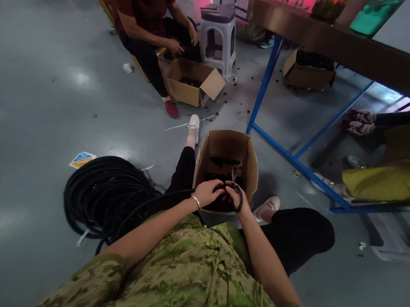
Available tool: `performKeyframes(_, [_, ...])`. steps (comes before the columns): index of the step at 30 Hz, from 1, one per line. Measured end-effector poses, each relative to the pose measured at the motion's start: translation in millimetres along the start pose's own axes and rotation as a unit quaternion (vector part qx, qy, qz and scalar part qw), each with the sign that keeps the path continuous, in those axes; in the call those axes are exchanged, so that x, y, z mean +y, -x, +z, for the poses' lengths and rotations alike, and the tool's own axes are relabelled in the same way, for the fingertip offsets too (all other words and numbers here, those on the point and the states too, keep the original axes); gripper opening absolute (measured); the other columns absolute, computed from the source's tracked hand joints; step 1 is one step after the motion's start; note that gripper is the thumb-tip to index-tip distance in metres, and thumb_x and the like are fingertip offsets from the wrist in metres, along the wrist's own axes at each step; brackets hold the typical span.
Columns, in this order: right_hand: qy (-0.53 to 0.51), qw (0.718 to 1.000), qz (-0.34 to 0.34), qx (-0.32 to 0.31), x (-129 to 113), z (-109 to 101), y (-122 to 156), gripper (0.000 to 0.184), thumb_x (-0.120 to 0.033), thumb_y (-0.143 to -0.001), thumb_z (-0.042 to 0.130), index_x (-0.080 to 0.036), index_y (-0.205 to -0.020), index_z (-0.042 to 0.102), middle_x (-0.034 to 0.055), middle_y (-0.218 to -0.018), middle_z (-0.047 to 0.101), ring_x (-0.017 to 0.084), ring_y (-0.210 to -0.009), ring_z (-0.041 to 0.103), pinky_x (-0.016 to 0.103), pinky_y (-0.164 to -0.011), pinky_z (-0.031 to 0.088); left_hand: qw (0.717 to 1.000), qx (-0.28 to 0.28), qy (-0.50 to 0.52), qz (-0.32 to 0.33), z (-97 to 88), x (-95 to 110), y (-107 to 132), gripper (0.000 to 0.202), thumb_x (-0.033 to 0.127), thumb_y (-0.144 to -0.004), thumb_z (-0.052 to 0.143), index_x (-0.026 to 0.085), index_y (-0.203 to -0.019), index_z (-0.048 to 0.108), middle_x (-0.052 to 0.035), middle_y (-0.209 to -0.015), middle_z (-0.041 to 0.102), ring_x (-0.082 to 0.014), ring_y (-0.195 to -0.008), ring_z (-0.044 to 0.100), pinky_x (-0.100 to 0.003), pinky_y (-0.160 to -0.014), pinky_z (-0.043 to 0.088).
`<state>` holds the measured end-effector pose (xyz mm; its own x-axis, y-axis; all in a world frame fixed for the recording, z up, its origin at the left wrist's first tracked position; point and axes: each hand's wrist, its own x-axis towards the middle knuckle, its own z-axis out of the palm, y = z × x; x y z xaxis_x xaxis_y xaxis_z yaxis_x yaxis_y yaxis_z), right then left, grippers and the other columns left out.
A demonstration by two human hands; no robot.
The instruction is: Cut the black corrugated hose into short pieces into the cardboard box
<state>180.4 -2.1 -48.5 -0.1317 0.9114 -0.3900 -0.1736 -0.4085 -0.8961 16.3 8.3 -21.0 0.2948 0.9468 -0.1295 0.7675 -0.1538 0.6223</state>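
Observation:
Between my knees stands an open cardboard box [202,160] with dark pieces lying inside. Over its near side, my left hand [207,192] is closed round a black hose [180,191]. That hose runs left to a large coil [103,195] on the floor beside my leg. My right hand [236,195] grips a pair of scissors [239,203] by its dark handles, blades pointing away from me. The two hands are close together, fingertips nearly meeting. Whether the blades are apart is too small to tell.
A blue-legged table [264,88] rises at the right, with a person seated beyond it. Ahead left, another person works over a cardboard box [185,92] beside a grey plastic stool [217,36]. Another filled box [307,76] sits under the table; small black bits dot the floor.

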Motion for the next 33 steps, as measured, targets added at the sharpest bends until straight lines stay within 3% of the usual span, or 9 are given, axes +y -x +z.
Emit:
performKeyframes(9, [0.002, 0.999, -0.022, 0.043, -3, -1, 1, 0.044, -0.04, -0.063, 0.07, -0.017, -0.101, 0.062, -0.0038, -0.06, 0.059, 0.012, -0.049, 0.055, 0.024, -0.049, 0.042, 0.998, -0.021, -0.048, 0.023, -4.2, 0, 1, 0.025, 0.03, -0.088, 0.055, 0.022, -0.108, 0.066, -0.0049, -0.11, 0.069, -0.0188, -0.101, 0.064, -0.031, -0.093, 0.05])
performKeyframes(16, [-0.021, 0.998, -0.02, 0.061, -5, -4, -1, 0.048, -0.04, -0.061, 0.07, -0.017, -0.102, 0.062, -0.0018, -0.062, 0.062, 0.014, -0.05, 0.057, 0.024, -0.048, 0.042, 0.992, -0.033, -0.111, 0.045, -9.0, 0, 4, 0.026, 0.033, -0.093, 0.048, 0.02, -0.107, 0.066, -0.007, -0.1, 0.067, -0.019, -0.092, 0.063, -0.029, -0.084, 0.05])
performKeyframes(21, [-0.016, 0.997, -0.025, 0.065, -5, -5, 1, 0.046, -0.039, -0.061, 0.072, -0.017, -0.101, 0.062, -0.0036, -0.058, 0.06, 0.013, -0.047, 0.055, 0.024, -0.046, 0.042, 0.982, -0.07, -0.153, 0.086, -7.8, -1, 8, 0.026, 0.034, -0.095, 0.044, 0.022, -0.104, 0.065, -0.0064, -0.093, 0.064, -0.0176, -0.086, 0.062, -0.028, -0.08, 0.048])
performKeyframes(28, [0.117, 0.99, -0.08, 0.028, -6, -17, 3, 0.04, -0.038, -0.066, 0.069, -0.019, -0.1, 0.064, -0.0062, -0.059, 0.055, 0.01, -0.044, 0.05, 0.023, -0.045, 0.04, 0.967, -0.12, -0.179, 0.136, -0.6, 1, 12, 0.022, 0.033, -0.093, 0.05, 0.02, -0.104, 0.064, -0.0089, -0.094, 0.063, -0.0194, -0.089, 0.063, -0.029, -0.08, 0.049])
performKeyframes(33, [0.18, 0.98, -0.084, -0.016, -9, -24, 3, 0.038, -0.037, -0.067, 0.069, -0.019, -0.1, 0.064, -0.0052, -0.061, 0.057, 0.01, -0.043, 0.051, 0.023, -0.044, 0.04, 0.96, -0.146, -0.185, 0.152, 3.2, 1, 15, 0.023, 0.032, -0.093, 0.052, 0.019, -0.106, 0.065, -0.0096, -0.095, 0.065, -0.0202, -0.09, 0.064, -0.029, -0.079, 0.05])
